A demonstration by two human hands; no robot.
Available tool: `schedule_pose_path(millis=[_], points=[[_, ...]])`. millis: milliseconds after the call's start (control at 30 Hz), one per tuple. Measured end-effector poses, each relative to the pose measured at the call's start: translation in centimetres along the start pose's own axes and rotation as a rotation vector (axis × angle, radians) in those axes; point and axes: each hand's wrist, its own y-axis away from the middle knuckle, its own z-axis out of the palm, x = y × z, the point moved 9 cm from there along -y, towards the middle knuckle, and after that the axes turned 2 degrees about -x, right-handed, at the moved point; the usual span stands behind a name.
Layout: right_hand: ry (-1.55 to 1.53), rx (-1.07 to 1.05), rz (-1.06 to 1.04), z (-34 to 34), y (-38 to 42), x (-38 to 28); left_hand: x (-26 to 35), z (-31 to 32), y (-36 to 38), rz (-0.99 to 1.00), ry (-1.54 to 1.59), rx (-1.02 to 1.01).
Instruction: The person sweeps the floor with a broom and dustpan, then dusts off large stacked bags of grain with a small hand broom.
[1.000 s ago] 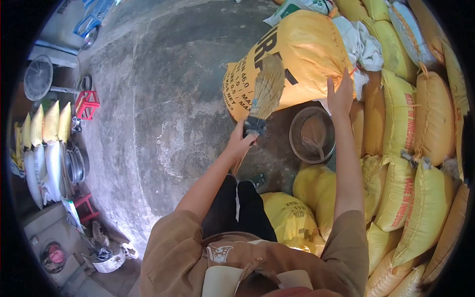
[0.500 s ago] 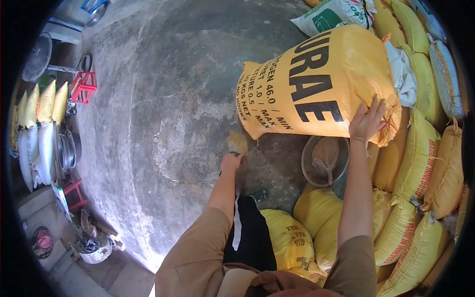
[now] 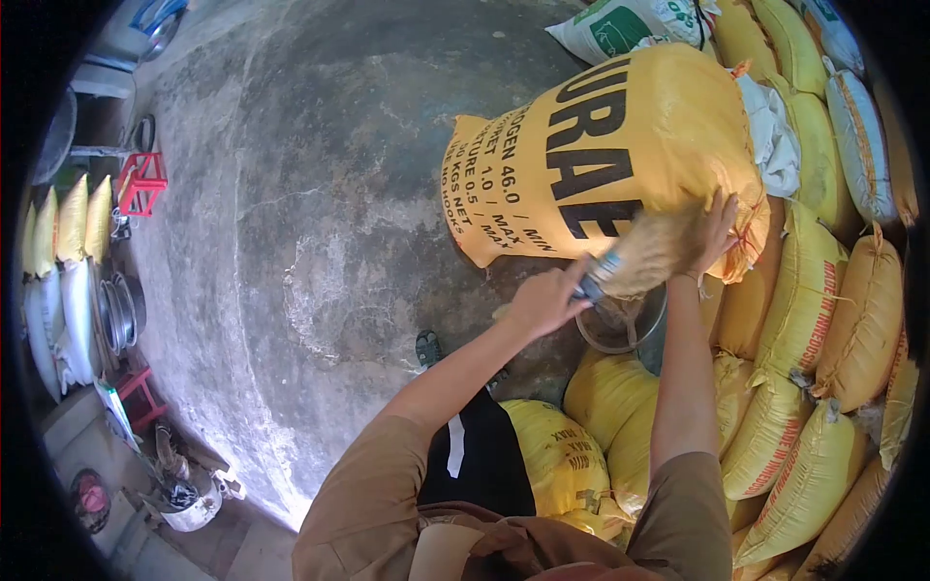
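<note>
My left hand (image 3: 547,302) is closed around the dark handle of a short straw brush (image 3: 657,254). The bristles, blurred by motion, lie across the lower edge of a big orange-yellow sack (image 3: 668,126) with black lettering. The sack lies on its side, its gathered end toward the right. Flat against that end rests my right hand (image 3: 715,232), fingers stretched out and partly hidden behind the bristles. Below the sack a metal basin (image 3: 620,349) holds a scoop-like thing, half covered by the brush and my hand.
Stacked yellow sacks (image 3: 794,300) line the right side, with more full sacks (image 3: 552,445) near my legs. A white and green sack (image 3: 620,29) lies at the top. Along the left stand a red stool (image 3: 143,182), upright small sacks (image 3: 73,218) and metal basins (image 3: 124,310).
My left hand has swung up and right with the brush, from over the floor to the sack's lower edge. My right hand stays on the sack.
</note>
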Motion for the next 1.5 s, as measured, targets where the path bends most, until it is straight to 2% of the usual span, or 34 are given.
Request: schedule_pose_path(millis=[67, 100, 167, 233, 267, 333, 367, 400, 433, 467, 500, 567, 633, 700, 733, 800, 833, 900, 933, 967, 1000, 1033, 1067, 1100, 1133, 1167, 1233, 1300, 1333, 1367, 1400, 1433, 1467, 1500], points=[[0.929, -0.046, -0.246, 1.6, 1.3, -5.1, -3.9, 0.5, 0.2, -0.152, -0.157, 0.105], [0.925, -0.03, -0.268, 1.8, 1.5, -5.7, -5.4, 0.6, 1.1, -0.2, -0.075, 0.138], [0.912, -0.006, -0.297, 1.7, 1.4, -5.8, -8.4, 0.4, 3.8, -0.47, 0.029, 0.099], [0.905, 0.026, -0.301, 1.5, 1.5, -5.7, -13.3, 0.6, 9.3, -0.773, 0.167, 0.328], [0.909, 0.031, -0.292, 1.1, 1.5, -5.6, -17.0, 2.0, 12.8, -1.155, 0.309, 0.238], [0.887, 0.033, -0.296, 1.4, 1.5, -5.8, -28.5, 6.9, 21.2, -1.343, 0.323, 0.414], [0.874, 0.03, -0.298, 1.5, 1.6, -5.7, -29.8, 6.8, 22.9, -1.347, 0.318, 0.427], [0.846, 0.033, -0.333, 1.4, 1.7, -5.9, -30.6, 5.5, 23.9, -1.312, 0.268, 0.544], [0.823, 0.039, -0.369, 1.4, 1.5, -6.1, -29.5, 3.5, 23.3, -1.271, 0.22, 0.656], [0.826, 0.035, -0.368, 1.5, 1.5, -6.0, -28.4, 2.3, 21.4, -1.147, 0.229, 0.674], [0.84, 0.043, -0.362, 1.4, 1.6, -6.1, -24.0, -1.5, 17.7, -1.024, 0.237, 0.682], [0.853, 0.058, -0.353, 1.4, 1.5, -5.9, -15.6, -5.9, 10.1, -0.815, 0.673, 0.646], [0.869, 0.064, -0.334, 1.2, 1.4, -5.5, -11.1, -6.4, 4.5, -0.612, 0.913, 0.461], [0.867, 0.079, -0.306, 0.9, 1.3, -5.3, -6.8, -8.0, 0.5, -0.35, 0.666, 0.357], [0.866, 0.064, -0.295, 0.9, 1.3, -5.1, -6.6, -8.1, -0.4, -0.329, 0.643, 0.338], [0.865, 0.108, -0.289, 0.5, 1.2, -4.6, -4.9, -8.8, -2.0, -0.192, 0.172, 0.316], [0.893, 0.092, -0.282, 0.6, 1.2, -4.6, -7.3, -7.3, -0.7, -0.569, 0.526, 0.201], [0.929, 0.063, -0.257, 0.5, 1.2, -4.3, -12.7, -7.2, 1.8, -0.545, 0.562, 0.441], [0.952, 0.074, -0.241, 0.6, 1.1, -4.2, -14.0, -6.7, 4.5, -0.7, 0.545, 0.32], [0.982, 0.084, -0.21, 0.4, 1.8, -4.0, -18.1, -5.2, 8.2, -0.764, 0.292, 0.264], [1.016, 0.105, -0.132, 0.1, 3.4, -4.1, -21.7, -2.7, 12.4, -0.816, 0.13, 0.119], [1.054, 0.133, -0.056, 0.0, 4.5, -4.3, -22.1, -0.8, 16.1, -0.71, 0.232, 0.095], [0.877, 0.131, 0.031, -0.2, 6.7, -4.2, -21.0, 0.3, 19.8, -0.82, 0.448, 0.203], [0.854, 0.007, 0.078, -0.2, 9.9, -4.9, -23.4, 3.1, 23.7, -0.828, 0.69, 0.238], [0.753, 0.0, 0.019, -0.8, 14.1, -6.0, -23.9, 3.1, 26.1, -0.746, 0.404, 0.26], [0.656, -0.092, 0.105, -1.1, 19.1, -5.0, -20.8, 3.7, 27.9, -0.931, 0.431, 0.137], [0.525, -0.3, 0.394, -1.6, 30.3, -2.5, -17.7, 6.4, 31.2, -1.23, 0.677, 0.142], [0.306, -0.632, 0.896, -2.5, 43.4, -0.5, -12.5, 8.1, 29.6, -1.117, 0.646, 0.04], [-0.14, -0.672, 0.995, -1.9, 48.6, -0.6, -10.3, 8.8, 28.7, -1.027, 0.627, -0.009], [-0.516, -0.731, 1.403, 0.4, 58.6, 1.3, -8.6, 9.6, 28.2, -1.007, 0.608, -0.043], [-0.64, -0.668, 1.613, -2.3, 59.3, -3.9, -6.2, 11.5, 27.1, -0.928, 0.666, -0.185], [-0.931, -0.603, 1.651, -2.8, 60.3, -6.3, -3.7, 13.3, 26.1, -0.85, 0.723, -0.323], [-0.948, -0.578, 1.644, -3.4, 60.7, -6.3, -1.9, 14.4, 25.4, -0.841, 0.708, -0.345], [-1.257, -0.483, 1.485, -3.5, 59.4, -7.3, 1.6, 16.6, 24.2, -0.719, 0.855, -0.486]])
